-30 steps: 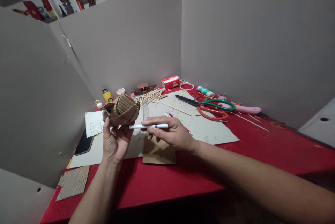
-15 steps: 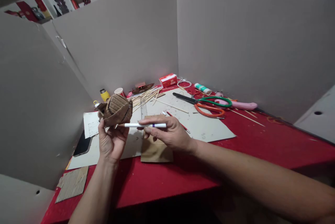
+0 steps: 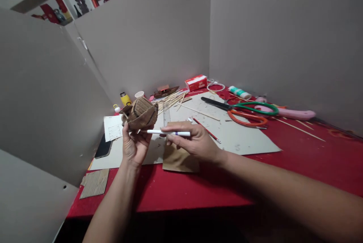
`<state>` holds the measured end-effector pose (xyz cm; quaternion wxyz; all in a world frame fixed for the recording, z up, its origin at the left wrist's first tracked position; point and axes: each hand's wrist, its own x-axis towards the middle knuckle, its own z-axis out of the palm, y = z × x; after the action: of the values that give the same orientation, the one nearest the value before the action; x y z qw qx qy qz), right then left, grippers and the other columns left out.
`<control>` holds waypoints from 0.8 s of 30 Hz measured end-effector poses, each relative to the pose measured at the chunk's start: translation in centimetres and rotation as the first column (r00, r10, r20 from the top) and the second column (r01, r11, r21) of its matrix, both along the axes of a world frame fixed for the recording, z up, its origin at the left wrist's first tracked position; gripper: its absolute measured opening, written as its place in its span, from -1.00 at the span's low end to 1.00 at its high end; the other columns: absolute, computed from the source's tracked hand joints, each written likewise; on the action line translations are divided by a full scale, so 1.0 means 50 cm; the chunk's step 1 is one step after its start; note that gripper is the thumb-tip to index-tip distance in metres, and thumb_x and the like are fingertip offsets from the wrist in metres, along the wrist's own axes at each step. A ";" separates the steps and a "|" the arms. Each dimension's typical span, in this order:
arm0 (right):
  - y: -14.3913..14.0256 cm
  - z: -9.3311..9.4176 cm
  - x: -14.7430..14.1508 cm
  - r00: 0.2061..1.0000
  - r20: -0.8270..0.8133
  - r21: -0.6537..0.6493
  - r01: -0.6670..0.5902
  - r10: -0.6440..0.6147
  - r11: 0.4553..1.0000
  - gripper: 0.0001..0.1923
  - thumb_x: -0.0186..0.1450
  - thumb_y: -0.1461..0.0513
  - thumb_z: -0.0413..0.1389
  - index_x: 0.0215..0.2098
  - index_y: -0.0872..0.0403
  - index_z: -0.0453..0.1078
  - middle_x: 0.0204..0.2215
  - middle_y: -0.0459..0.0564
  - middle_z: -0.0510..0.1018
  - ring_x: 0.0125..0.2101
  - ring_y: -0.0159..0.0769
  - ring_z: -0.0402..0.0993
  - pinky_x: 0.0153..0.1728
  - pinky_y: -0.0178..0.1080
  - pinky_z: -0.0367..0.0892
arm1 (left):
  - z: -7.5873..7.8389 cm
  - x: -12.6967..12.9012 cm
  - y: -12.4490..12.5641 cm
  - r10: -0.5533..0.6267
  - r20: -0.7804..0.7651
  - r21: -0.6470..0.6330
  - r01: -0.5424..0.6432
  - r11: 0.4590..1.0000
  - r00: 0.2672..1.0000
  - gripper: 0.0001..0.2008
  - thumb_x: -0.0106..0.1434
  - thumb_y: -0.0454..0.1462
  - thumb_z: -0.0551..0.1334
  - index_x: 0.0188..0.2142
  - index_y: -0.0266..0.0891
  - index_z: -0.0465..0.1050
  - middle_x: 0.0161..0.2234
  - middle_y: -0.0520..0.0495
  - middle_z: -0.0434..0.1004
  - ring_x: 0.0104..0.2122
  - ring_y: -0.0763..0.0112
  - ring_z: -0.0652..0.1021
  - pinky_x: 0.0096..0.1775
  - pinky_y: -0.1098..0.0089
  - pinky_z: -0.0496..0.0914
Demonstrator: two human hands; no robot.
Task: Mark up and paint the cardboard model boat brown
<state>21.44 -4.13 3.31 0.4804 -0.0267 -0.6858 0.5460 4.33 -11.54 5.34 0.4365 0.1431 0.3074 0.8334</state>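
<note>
Cardboard boat model (image 3: 141, 114), brown, corrugated, curved

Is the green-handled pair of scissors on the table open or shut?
Shut: the green scissors lie flat on the grey board, dark blades together in one line.

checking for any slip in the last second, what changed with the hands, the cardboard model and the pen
Little changed. The whole scene sits further right in the picture, which looks like head movement. The left hand has kept the cardboard model raised above the table; the right hand has kept its grip on the white pen, tip pointing at the model's underside. Scissors and brown card lie unmoved.
</note>
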 end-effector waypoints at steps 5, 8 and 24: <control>-0.012 0.000 0.008 0.995 -0.034 0.093 0.099 -0.096 0.991 -0.80 0.22 0.29 0.24 -0.19 0.07 0.61 -0.34 0.02 0.69 -0.44 -0.36 0.57 -0.42 -0.31 0.48 | -0.003 0.000 -0.002 0.020 -0.007 0.027 -0.020 0.999 1.000 -0.71 0.24 -0.12 0.30 -0.14 -0.26 0.49 -0.23 -0.14 0.66 -0.22 0.24 0.65 -0.05 0.18 0.52; -0.010 -0.005 0.008 0.977 -0.060 0.107 0.211 -0.205 0.972 -0.82 0.21 0.30 0.25 -0.20 0.06 0.61 -0.32 0.02 0.70 -0.40 -0.31 0.61 -0.38 -0.28 0.50 | -0.002 0.001 -0.003 0.034 0.003 0.017 -0.034 0.999 0.999 -0.76 0.24 -0.13 0.30 -0.22 -0.26 0.49 -0.33 -0.12 0.65 -0.28 0.29 0.65 -0.09 0.23 0.54; 0.021 0.007 0.000 0.981 -0.052 -0.170 0.175 -0.187 0.970 -0.79 0.35 0.07 0.13 -0.22 0.02 0.28 -0.63 -0.28 0.23 -0.68 -0.51 0.07 -0.66 -0.40 0.05 | -0.003 0.002 -0.006 0.092 -0.198 0.068 -0.080 0.995 0.976 -0.55 0.07 -0.08 0.43 -0.07 -0.16 0.49 -0.17 -0.11 0.65 -0.22 0.24 0.66 -0.18 0.30 0.56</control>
<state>21.44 -3.10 3.64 0.5472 -0.1105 -0.6163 0.5555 4.42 -11.82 5.18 0.3625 0.2260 0.3307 0.8415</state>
